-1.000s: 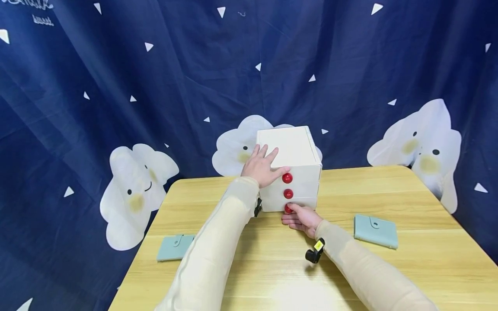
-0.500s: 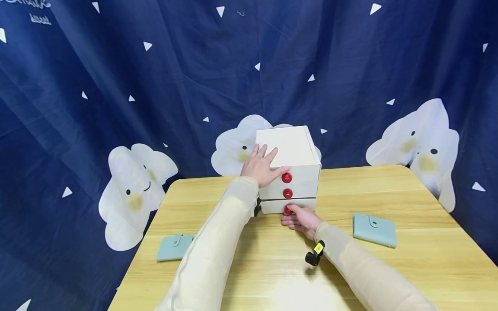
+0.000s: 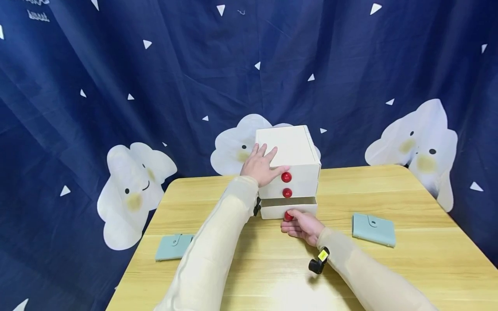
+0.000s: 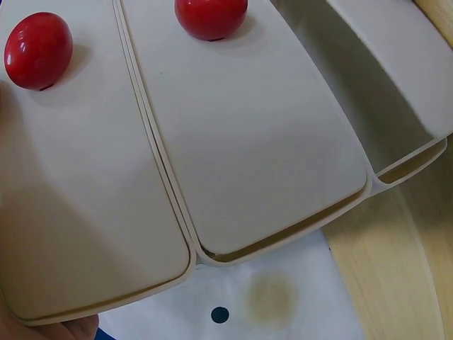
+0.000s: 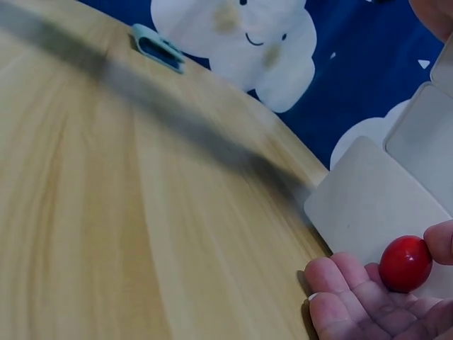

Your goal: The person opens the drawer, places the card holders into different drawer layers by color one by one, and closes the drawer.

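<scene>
A white three-drawer box (image 3: 288, 144) stands toward the back of the table, each drawer front carrying a round red knob. Its bottom drawer (image 3: 270, 211) is pulled partway out, and the left wrist view shows a gap behind its front. My right hand (image 3: 305, 225) pinches the bottom red knob (image 5: 405, 263) between thumb and fingers. On the box's top left edge rests my left hand (image 3: 260, 167), fingers spread over the top and thumb along the front near the top knob (image 3: 286, 177). The middle drawer's knob (image 3: 287, 192) is untouched.
A light blue snap-closure wallet (image 3: 173, 247) lies on the wooden table (image 3: 264, 276) at the left, beside my left sleeve. A similar wallet (image 3: 373, 230) lies at the right. Behind the table hangs a dark blue curtain (image 3: 186, 56) with cloud prints.
The bottom drawer was closed a second ago and has slid out toward me, with my right hand moving along on its knob. My left hand has stayed on the box.
</scene>
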`<act>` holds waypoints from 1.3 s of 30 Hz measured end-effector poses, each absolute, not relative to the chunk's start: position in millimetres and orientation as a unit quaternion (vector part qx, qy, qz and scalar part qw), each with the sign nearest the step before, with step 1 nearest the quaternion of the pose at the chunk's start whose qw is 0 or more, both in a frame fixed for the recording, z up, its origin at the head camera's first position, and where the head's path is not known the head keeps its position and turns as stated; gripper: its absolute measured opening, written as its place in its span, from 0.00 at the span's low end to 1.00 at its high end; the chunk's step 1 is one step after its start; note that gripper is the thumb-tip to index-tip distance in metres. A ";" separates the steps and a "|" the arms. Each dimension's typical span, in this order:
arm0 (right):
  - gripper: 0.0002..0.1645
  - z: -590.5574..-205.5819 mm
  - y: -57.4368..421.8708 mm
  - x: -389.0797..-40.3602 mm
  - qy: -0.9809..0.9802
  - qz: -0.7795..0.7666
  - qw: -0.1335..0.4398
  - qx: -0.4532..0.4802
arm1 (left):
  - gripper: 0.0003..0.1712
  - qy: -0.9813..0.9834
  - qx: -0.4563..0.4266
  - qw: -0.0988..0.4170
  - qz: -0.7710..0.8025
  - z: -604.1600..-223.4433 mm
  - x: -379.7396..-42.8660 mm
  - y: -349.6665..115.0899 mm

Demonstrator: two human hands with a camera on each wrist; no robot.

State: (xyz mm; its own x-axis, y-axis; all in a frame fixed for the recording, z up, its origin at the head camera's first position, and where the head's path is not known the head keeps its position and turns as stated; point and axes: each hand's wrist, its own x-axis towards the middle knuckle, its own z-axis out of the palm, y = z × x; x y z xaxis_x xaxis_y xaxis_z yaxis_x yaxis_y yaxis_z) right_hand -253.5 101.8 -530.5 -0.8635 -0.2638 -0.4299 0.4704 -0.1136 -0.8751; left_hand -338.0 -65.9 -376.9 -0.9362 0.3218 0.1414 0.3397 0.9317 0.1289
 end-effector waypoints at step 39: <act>0.31 -530.7 107.0 -211.6 0.598 -0.749 0.284 0.027 | 0.51 -0.980 -0.171 0.064 -0.072 -375.7 -336.8 -66.2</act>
